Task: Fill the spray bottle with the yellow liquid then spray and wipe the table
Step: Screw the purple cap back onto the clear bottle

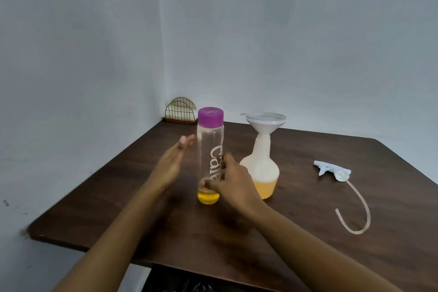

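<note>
Toward the counter's (308, 232) far edge, the right grip (233, 182) is clamped low on the capped clear bottle (209, 149), the left grip (174, 161) apart beside it. The spray bottle (260, 166), part-filled with funnel (265, 123) in, stands just right. Let go gently, bottle upright, without knocking the funnel.

The clear bottle (209, 149) has a purple cap (210, 116), yellow liquid (208, 197); whitish spray bottle (260, 163); brown table (308, 244); rack (181, 110) seemingly gold.
</note>
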